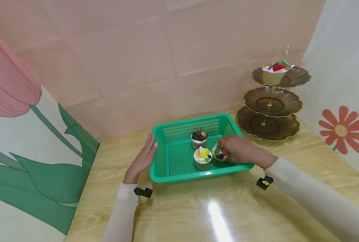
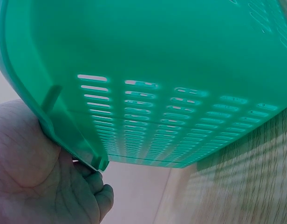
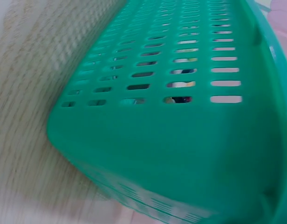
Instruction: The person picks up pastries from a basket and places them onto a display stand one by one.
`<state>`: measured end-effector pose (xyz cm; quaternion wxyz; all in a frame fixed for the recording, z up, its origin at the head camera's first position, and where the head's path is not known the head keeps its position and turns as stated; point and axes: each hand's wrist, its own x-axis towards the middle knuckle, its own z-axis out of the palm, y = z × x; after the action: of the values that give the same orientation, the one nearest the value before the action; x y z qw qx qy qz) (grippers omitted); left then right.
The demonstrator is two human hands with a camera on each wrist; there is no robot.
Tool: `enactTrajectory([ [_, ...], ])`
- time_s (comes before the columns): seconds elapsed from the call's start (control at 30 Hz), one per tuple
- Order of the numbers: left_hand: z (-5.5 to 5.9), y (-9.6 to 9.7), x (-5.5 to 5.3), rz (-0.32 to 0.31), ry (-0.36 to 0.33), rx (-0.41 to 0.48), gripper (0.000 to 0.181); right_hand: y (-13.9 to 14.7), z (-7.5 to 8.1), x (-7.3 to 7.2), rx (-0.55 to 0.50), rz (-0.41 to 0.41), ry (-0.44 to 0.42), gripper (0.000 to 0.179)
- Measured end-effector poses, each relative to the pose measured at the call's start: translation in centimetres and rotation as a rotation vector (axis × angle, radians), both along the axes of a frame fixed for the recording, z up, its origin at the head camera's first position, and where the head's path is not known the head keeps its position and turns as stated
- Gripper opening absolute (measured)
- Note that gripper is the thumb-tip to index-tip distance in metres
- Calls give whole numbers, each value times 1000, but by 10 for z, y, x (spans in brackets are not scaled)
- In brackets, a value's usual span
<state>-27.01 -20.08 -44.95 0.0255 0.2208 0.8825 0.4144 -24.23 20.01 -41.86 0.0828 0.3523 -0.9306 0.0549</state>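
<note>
A green plastic basket [image 1: 179, 178] with slotted walls sits on the table. My left hand [image 1: 143, 158] touches its left rim, fingers reaching forward along the outside; the left wrist view shows that palm [image 2: 36, 172] against the rim. Inside the basket, my right hand [image 1: 240, 149] grips a fruit-topped dessert cup [image 1: 219, 153], its far side hidden by the fingers. Beside it stand a dessert cup with yellow fruit [image 1: 202, 158] and a chocolate-topped dessert cup [image 1: 199, 138]. The right wrist view shows the basket wall [image 3: 157, 144] but not the hand.
Right of the basket stands a three-tier brown cake stand [image 1: 268, 126]. A cupcake [image 1: 273, 75] with pink cream sits on its top tier. A pink sheet [image 1: 121, 67] hangs behind the wooden table [image 1: 173, 215], and flower-printed sheets flank both sides.
</note>
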Motion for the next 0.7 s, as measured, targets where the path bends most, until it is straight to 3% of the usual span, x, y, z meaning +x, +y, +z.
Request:
enactTrajectory([
  [0.4,-1,-3,-2,9,-6,16,62,2,18,3,-28,-34,-42,58],
  [0.57,-4,-3,0,8,-24,29,63,8,25,8,-112,-100,-130,61],
  [0.7,-4,-1,-1,2,0,28,64,17,32,10,-187,-134,-137,59],
])
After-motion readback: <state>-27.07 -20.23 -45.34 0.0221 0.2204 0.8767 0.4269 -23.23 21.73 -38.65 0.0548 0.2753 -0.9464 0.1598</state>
